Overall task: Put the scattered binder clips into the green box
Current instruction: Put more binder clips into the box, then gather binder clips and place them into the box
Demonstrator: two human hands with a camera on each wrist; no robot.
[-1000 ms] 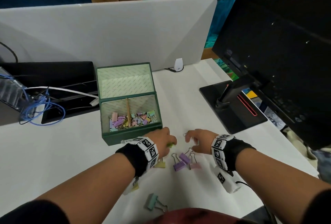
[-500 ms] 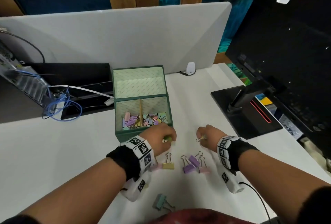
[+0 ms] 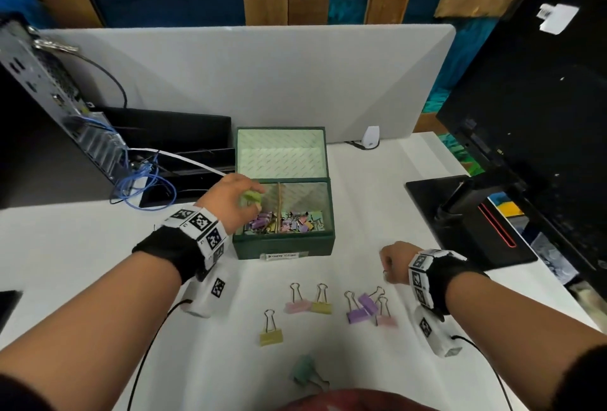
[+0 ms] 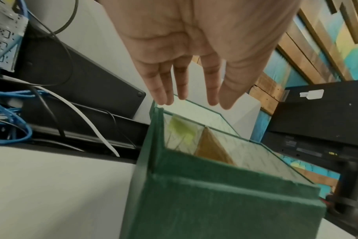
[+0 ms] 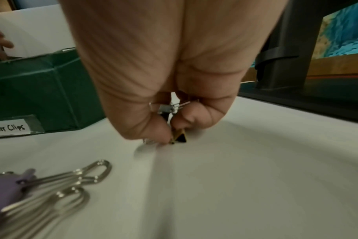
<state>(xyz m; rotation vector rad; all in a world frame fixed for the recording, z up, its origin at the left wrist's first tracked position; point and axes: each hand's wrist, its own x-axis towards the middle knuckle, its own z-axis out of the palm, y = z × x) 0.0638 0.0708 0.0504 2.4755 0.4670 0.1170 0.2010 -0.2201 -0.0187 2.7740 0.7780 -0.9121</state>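
Left hand point(image 4: 196, 48) spread above the green box point(image 3: 285, 244) with a lime-green binder clip point(image 3: 252, 196) just below its fingers, right hand point(image 5: 164, 77) low over the white desk point(image 3: 82, 246) pinching small binder clips point(image 5: 174, 122), seven pastel binder clips point(image 3: 322, 307) scattered before the box

An office desk, with grey divider panel point(image 3: 249, 82), black monitor point(image 3: 532, 121), open computer case point(image 3: 42, 82), blue cables point(image 3: 144, 187), white tabletop point(image 3: 82, 262)
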